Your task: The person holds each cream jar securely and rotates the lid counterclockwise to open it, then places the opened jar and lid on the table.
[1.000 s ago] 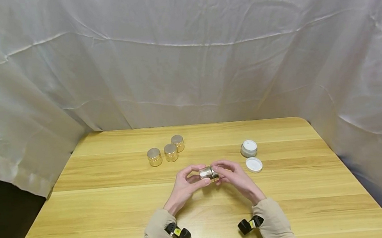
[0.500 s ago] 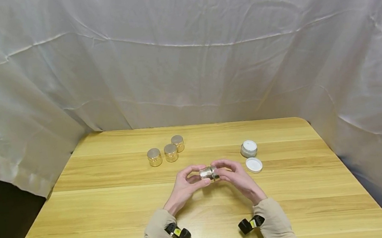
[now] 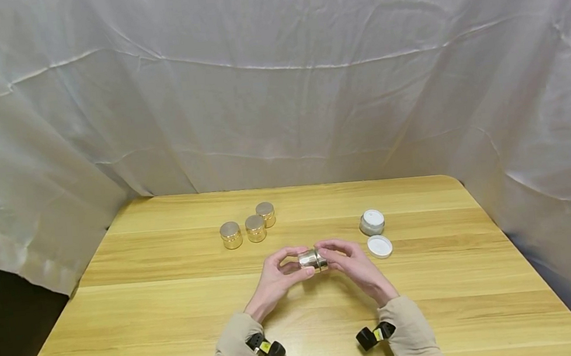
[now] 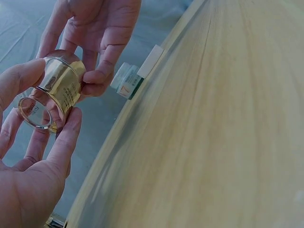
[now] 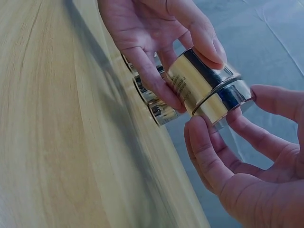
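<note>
A shiny gold jar (image 3: 308,260) is held on its side above the table, between both hands. My left hand (image 3: 276,279) grips the wider part at its left, thumb on the near side. With curled fingers, my right hand (image 3: 350,264) pinches the narrower band at the right end. A seam runs round the jar (image 5: 190,85) between the two parts, and small print shows on the wider one. In the left wrist view, a clear round end of the jar (image 4: 70,85) faces my left palm. Right fingertips partly cover the band.
Three gold jars, a left one (image 3: 231,235), a middle one (image 3: 255,228) and a rear one (image 3: 265,214), stand at back left. At right, a small glass jar (image 3: 372,223) with a white top stands behind a flat white lid (image 3: 380,246). Curtains surround the wooden table (image 3: 147,311).
My right fingers have shifted slightly on the jar's end, back to nearly their position of a second ago. The left hand and the standing jars have stayed in place.
</note>
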Action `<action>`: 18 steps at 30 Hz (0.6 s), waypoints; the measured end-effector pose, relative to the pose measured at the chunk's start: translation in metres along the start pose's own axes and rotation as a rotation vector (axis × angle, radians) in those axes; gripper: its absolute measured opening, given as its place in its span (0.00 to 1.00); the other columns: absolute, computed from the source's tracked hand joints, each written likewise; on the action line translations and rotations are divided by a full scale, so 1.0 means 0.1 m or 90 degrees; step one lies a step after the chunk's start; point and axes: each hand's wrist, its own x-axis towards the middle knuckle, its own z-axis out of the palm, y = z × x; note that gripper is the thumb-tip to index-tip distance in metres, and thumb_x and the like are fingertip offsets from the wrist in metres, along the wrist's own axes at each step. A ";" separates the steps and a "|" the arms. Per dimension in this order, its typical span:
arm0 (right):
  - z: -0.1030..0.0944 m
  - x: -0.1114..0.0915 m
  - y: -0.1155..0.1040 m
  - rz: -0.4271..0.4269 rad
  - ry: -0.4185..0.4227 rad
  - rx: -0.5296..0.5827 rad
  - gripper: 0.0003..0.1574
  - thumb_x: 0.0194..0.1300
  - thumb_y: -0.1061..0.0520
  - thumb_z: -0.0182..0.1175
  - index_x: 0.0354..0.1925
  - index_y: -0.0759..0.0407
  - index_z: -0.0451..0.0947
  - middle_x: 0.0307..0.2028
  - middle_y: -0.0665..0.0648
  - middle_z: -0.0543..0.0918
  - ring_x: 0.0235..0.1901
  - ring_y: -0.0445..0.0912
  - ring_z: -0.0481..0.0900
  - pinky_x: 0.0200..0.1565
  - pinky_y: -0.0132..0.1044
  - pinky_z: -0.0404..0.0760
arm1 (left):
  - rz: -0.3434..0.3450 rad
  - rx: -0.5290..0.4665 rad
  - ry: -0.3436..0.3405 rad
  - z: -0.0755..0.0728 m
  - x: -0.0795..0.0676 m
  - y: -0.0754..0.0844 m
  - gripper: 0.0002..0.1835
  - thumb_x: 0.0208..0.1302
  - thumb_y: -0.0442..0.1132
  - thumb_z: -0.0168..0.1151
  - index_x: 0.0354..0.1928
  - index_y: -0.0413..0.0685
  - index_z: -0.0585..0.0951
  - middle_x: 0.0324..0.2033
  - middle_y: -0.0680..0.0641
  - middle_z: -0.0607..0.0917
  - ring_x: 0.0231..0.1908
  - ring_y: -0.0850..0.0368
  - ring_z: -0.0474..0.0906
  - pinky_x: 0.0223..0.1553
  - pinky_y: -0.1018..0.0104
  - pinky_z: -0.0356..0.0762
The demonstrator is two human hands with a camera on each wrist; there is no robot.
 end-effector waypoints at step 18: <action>0.00 0.01 0.01 0.015 0.001 -0.008 0.34 0.77 0.50 0.52 0.68 0.74 0.65 0.64 0.74 0.73 0.47 0.40 0.83 0.55 0.30 0.83 | 0.011 -0.004 -0.006 0.00 0.00 0.01 0.28 0.56 0.33 0.73 0.60 0.42 0.78 0.63 0.38 0.76 0.54 0.48 0.83 0.58 0.55 0.84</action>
